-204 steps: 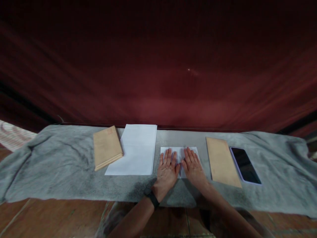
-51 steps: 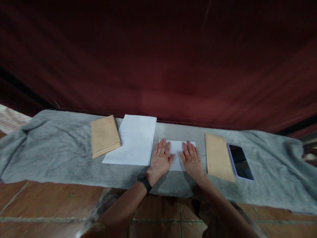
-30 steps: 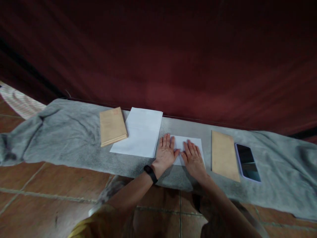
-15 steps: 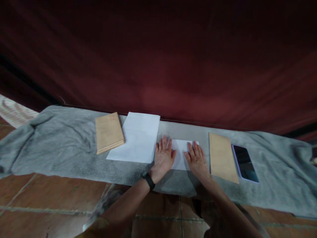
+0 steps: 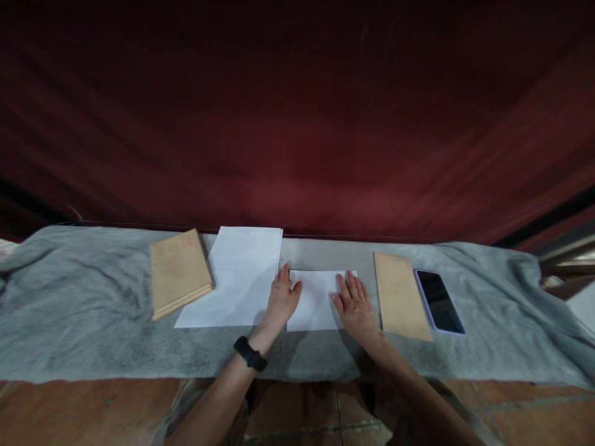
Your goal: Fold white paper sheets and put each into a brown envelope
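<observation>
A small white sheet of paper (image 5: 313,300), perhaps folded, lies in front of me on the grey cloth. My right hand (image 5: 357,308) rests on its right part with the fingers stretched and a little spread. At its left edge is my left hand (image 5: 282,297), turned partly on its side, thumb apart from the fingers and nothing visible in it. Larger white sheets (image 5: 237,279) lie just left of that hand. Right of my right hand is a single brown envelope (image 5: 402,297).
A stack of brown envelopes (image 5: 180,272) overlaps the larger sheets at the left. Beyond the single envelope lies a phone (image 5: 439,302) with a dark screen. The grey cloth (image 5: 93,297) covers the long surface, a dark red sheet (image 5: 297,155) hangs behind, and floor tiles (image 5: 93,409) show below.
My left hand has lifted off the small sheet and shifted left to its edge, turning onto its side. My right hand stays flat on the paper. The camera view has shifted slightly.
</observation>
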Motion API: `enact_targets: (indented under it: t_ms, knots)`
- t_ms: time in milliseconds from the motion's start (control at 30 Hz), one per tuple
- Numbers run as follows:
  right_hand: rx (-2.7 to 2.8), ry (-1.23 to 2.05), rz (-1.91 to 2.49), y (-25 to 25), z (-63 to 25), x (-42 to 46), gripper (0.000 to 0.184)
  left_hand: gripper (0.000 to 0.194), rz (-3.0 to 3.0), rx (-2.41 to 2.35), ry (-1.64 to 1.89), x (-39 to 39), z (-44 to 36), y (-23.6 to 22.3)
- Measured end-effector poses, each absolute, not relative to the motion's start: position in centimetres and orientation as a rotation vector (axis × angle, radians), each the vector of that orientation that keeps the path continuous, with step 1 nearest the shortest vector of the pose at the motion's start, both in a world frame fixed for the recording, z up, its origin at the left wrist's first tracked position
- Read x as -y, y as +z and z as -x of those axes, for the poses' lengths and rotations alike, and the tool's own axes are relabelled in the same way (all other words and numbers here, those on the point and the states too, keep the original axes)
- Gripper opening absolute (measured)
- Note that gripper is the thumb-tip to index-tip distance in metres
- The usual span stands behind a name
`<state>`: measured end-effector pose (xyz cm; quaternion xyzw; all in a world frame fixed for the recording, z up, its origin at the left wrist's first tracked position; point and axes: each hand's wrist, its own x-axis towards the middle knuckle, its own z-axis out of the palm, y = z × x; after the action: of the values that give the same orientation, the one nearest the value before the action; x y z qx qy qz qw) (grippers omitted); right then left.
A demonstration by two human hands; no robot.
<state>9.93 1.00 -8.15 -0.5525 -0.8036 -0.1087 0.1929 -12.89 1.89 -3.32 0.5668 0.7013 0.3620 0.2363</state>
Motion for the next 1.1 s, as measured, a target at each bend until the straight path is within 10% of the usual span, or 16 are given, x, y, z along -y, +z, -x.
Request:
enact_targets:
  t_ms: [600, 833, 1100]
  knots:
    - [2.260, -0.191, 1.596, -7.2, -9.7, -1.0, 0.053, 0.009, -1.618, -2.028, 0.964, -3.4, 12.2, -1.4]
    - [2.219, -0.048, 1.538, -6.2, -9.7, -1.0, 0.054, 0.016, -1.111, -1.656, 1.143, -4.4, 13.2, -0.9]
    - [2.565, 0.201, 0.897, -1.4, -7.1, 3.5, 0.099, 0.030, -0.677, -1.276, 1.224, -3.2, 13.3, 0.3]
